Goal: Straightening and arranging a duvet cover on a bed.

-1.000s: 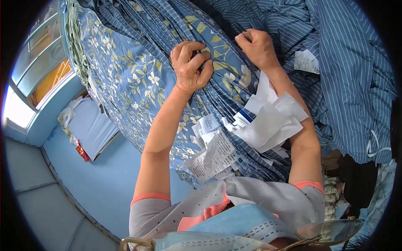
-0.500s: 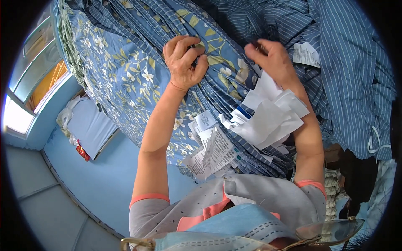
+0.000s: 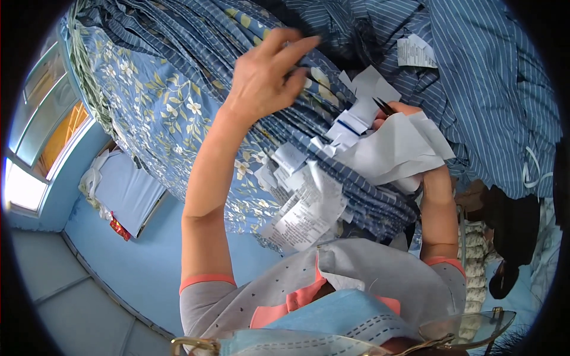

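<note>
My left hand (image 3: 267,77) is over the piled blue fabric (image 3: 178,107), which mixes white flowers with striped folds. Its fingers are spread, the tips smeared by motion, and nothing shows in them. Further right, my right hand (image 3: 404,110) grips thread snips (image 3: 385,107), whose two dark pointed blades stick out toward the upper left. Loose white label sheets (image 3: 404,148) hide much of that hand and its wrist. Between the hands, small white tags with a dark blue band (image 3: 350,126) lie on the folds. Printed white labels (image 3: 309,213) hang from the fabric nearer my body.
Dark blue striped cloth (image 3: 487,89) heaps up on the right, with another white label (image 3: 417,51) on it and a white cord (image 3: 527,169) hanging. At the left, a light-blue covered board (image 3: 127,187) stands beyond the fabric, below a window (image 3: 53,124).
My left hand has lifted off the folds and moved up and right, its fingers spreading. My right hand has come down behind the white sheets, and the snips' blades now show.
</note>
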Demonstrator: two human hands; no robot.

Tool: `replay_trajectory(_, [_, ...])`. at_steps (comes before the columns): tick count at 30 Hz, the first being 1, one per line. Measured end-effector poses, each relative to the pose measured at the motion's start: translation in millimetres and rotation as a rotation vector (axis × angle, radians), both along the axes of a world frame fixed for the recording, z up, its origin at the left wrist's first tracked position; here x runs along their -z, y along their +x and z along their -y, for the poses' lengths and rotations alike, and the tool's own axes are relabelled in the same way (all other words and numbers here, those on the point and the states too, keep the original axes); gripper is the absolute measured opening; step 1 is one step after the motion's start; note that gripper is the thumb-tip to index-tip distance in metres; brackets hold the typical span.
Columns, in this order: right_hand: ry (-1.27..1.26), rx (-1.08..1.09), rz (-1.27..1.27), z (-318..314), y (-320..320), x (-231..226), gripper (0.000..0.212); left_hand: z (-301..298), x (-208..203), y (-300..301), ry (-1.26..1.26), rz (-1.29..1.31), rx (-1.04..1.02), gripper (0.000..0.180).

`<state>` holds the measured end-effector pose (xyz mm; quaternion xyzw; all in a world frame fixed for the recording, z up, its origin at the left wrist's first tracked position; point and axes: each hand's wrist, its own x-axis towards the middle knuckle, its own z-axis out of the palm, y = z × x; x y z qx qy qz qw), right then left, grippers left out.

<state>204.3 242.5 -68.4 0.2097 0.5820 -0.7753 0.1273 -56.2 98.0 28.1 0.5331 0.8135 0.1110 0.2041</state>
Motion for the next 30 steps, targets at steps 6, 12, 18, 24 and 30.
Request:
replay_trajectory(6, [-0.405,0.257,-0.119,10,31,-64,0.032,-39,25,26,-0.08,-0.122,0.473,0.018])
replay_trajectory(12, [0.081,0.121,-0.156,30,46,-135,0.028,-27,-13,43,-0.448,0.149,0.375,0.021])
replay_trajectory(18, [-0.184,0.123,-0.139,27,70,-140,0.042,4,-26,53,-0.217,0.188,0.287,0.031])
replay_trajectory(24, [-0.131,0.498,0.095,17,87,-110,0.049,17,-34,72,-0.079,0.226,0.27,0.018])
replay_trajectory(30, [0.144,0.448,0.23,30,94,-47,0.018,26,-44,88,-0.086,0.279,0.349,0.016])
